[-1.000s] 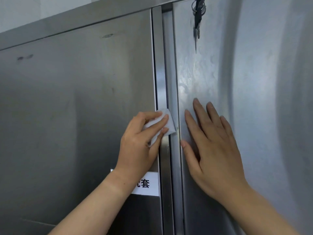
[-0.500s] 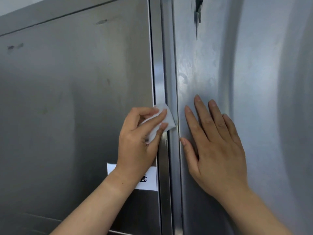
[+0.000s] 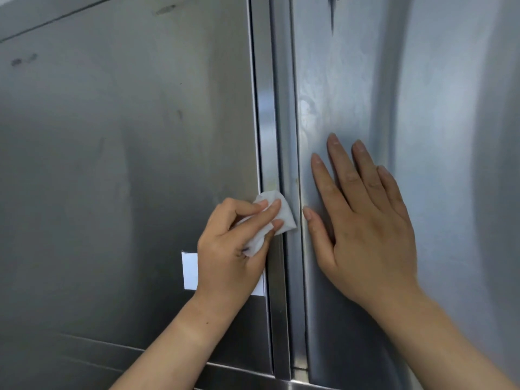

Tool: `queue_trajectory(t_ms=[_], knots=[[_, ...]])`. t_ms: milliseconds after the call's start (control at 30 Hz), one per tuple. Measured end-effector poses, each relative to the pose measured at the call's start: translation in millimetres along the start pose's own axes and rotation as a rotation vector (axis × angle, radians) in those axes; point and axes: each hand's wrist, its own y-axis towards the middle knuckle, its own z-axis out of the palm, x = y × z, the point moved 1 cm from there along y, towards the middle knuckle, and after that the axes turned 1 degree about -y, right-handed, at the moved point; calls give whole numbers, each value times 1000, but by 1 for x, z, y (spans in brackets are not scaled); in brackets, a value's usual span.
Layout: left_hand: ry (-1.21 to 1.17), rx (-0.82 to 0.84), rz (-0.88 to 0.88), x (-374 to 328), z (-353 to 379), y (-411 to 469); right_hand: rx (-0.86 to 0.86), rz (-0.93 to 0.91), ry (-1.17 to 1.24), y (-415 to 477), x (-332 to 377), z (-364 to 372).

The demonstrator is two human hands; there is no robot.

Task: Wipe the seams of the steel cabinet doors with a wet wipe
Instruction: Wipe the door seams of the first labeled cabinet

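- The fingers (image 3: 264, 213) of the left hand (image 3: 230, 249), at the lower middle of the frame, are curled round a bunched white wet wipe (image 3: 281, 209). The thumb lies under it and the fingertips press on top of it.
- The right hand (image 3: 365, 229), just right of centre, lies flat with all fingers straight and slightly spread. It holds nothing; the palm presses on the right door (image 3: 439, 136), and the thumb lies just beside that door's inner edge.
- The wipe's free corner is pushed against the seam (image 3: 277, 122), the vertical recessed strip between the two doors, about halfway down its visible run.
- A faint yellowish stain (image 3: 270, 184) sits on the strip just above the wipe.
- A white label (image 3: 189, 273) on the left door (image 3: 126, 164) is partly hidden behind the left wrist.
- Farther up, dark smudges (image 3: 24, 59) mark the upper left of that door.
- The step in hand appears to be rubbing along the central seam while the flat hand steadies the door.
- The next move probably calls for firm fingertip pressure so that the wipe reaches into the groove, then a slide along the strip. The stained patch above and the stretch down to the bottom rail (image 3: 253, 380) both look open to wiping.
- If the wipe folds over or slips out of the groove, it would need to be bunched again.
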Motion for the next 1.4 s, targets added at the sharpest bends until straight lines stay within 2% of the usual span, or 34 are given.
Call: queue_trajectory(t_ms=[167,333,633,800,1200,1400], knots=[[-56,-52,-65,-1,2,18,-12,-4,17,-1,-1,0],[-35,-39,-96,-6,-1,-14,-9,-3,14,-1,0,0],[10,-13,3,-2,4,-30,-12,1,7,-1,-1,0],[-68,43,-59,-4,1,-30,-13,2,4,-1,0,0],[17,-40,-13,-3,-2,-18,1,15,4,-1,0,1],[61,10,-26,-4,-5,-25,11,10,3,-1,-1,2]])
